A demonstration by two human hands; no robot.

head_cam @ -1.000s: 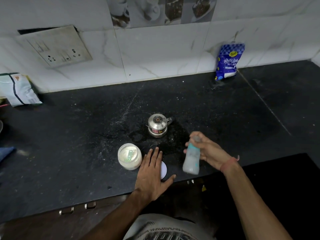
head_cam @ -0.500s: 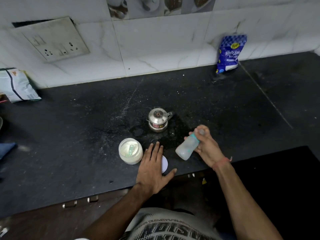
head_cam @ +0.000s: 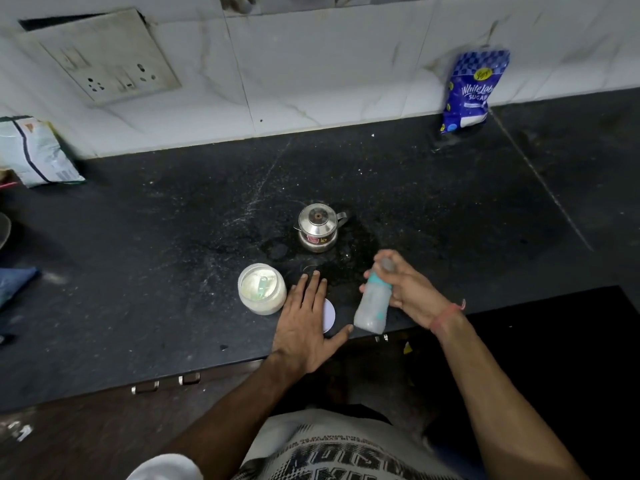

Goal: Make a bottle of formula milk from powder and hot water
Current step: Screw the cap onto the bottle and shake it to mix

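Gripping the baby bottle (head_cam: 372, 304) near its teal collar, my right hand (head_cam: 412, 292) is wrapped around it above the counter's (head_cam: 138, 271) front edge, its base tilted down toward me, blurred. My left hand (head_cam: 304, 323) lies flat with fingers spread, partly covering a white lid (head_cam: 329, 315), just beside the open powder jar (head_cam: 262, 288). Behind stands the steel kettle (head_cam: 318, 227).
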